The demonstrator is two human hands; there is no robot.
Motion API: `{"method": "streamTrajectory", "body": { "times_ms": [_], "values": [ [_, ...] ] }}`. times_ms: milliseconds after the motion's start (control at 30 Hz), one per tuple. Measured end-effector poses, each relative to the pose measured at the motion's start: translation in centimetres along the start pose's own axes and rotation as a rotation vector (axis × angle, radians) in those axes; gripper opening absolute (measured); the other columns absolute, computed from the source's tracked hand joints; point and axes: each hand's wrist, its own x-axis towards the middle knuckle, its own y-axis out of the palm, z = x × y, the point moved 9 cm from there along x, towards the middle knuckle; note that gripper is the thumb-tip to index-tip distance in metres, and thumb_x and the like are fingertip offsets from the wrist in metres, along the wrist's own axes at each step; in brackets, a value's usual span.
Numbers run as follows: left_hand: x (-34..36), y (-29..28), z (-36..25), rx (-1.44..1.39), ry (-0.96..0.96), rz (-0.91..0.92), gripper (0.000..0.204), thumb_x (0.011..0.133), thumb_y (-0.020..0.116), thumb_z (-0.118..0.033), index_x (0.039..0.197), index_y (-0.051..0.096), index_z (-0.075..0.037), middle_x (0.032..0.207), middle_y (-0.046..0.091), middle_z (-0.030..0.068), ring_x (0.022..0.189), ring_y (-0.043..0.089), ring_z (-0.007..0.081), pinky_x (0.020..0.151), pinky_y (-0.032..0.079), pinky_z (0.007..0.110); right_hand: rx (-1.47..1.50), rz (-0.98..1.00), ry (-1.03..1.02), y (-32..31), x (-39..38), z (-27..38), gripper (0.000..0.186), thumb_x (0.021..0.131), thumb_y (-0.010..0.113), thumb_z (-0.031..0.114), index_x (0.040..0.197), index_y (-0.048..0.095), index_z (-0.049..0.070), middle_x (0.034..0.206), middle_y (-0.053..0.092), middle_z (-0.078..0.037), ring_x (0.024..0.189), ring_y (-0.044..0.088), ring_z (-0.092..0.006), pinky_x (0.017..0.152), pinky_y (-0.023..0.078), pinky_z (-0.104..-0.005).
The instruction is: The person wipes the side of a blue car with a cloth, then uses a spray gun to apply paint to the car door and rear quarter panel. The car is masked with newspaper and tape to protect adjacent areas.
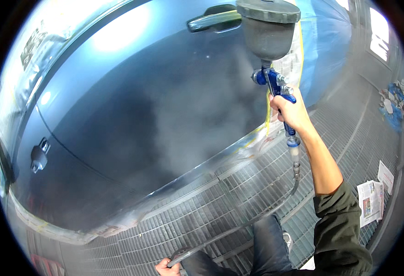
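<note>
My right hand (290, 110) is closed round the grip of a blue spray gun (275, 83), held upright beside the car's side. A dark grey paint cup (268, 32) with a lid sits on top of the gun. From the base of its grip a grey air hose (238, 226) runs down and to the left. Low in the view, my left hand (168, 267) is closed on that hose. The dark, glossy car side (114, 119) fills the left and middle, and a pale mist hangs in front of it near the gun.
Newspaper (290, 60), yellow tape and blue plastic sheeting (324, 50) border the panel at the right. A door handle (215, 20) stands out at the top, another (39, 155) at the left. Metal grating (183, 207) forms the floor. Crumpled waste (395, 101) and loose newspaper sheets (371, 202) lie right.
</note>
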Motion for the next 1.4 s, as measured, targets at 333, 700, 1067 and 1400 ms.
{"method": "streamTrajectory", "body": {
  "times_ms": [333,700,1067,1400],
  "values": [
    [1.2,-15.6,12.3,-0.286,0.286,-0.428,0.037,0.070,0.060,-0.004,0.056,0.027,-0.013,0.057,0.030,-0.0058,0.059,0.028,0.0048,0.060,0.035,0.023,0.129,0.217,-0.260,21.4,-9.3,6.2,0.056,0.078,0.057,0.005,0.133,0.049,-0.003,0.087,0.063,-0.004,0.070,0.053,-0.0073,0.066,0.046,-0.0241],
    [-2.9,-21.4,14.0,-0.175,0.130,-0.648,0.020,0.070,0.047,0.004,0.060,0.035,-0.008,0.060,0.032,-0.0023,0.058,0.030,0.0081,0.061,0.039,0.028,0.333,0.819,-0.253,41.0,-17.6,8.6,0.060,0.080,0.056,0.008,0.139,0.044,0.002,0.085,0.062,-0.011,0.066,0.056,-0.0150,0.065,0.047,-0.0285],
    [0.5,-10.9,12.2,-0.128,0.295,-0.451,0.034,0.075,0.060,0.000,0.058,0.032,-0.009,0.057,0.034,-0.0040,0.058,0.031,0.0055,0.056,0.033,0.023,0.181,0.428,-0.224,24.1,-10.6,1.0,0.050,0.078,0.058,0.009,0.127,0.055,0.001,0.074,0.058,-0.002,0.062,0.050,-0.0076,0.058,0.044,-0.0257],
    [1.6,3.7,7.2,-0.024,0.356,-0.197,0.047,0.075,0.074,-0.002,0.053,0.033,-0.008,0.051,0.034,-0.0055,0.054,0.028,0.0037,0.047,0.021,0.024,0.117,0.058,-0.028,2.6,-3.4,-7.1,0.008,0.076,0.061,0.012,0.079,0.060,0.005,0.064,0.054,0.000,0.049,0.046,-0.0067,0.043,0.036,-0.0217]
  ]
}}
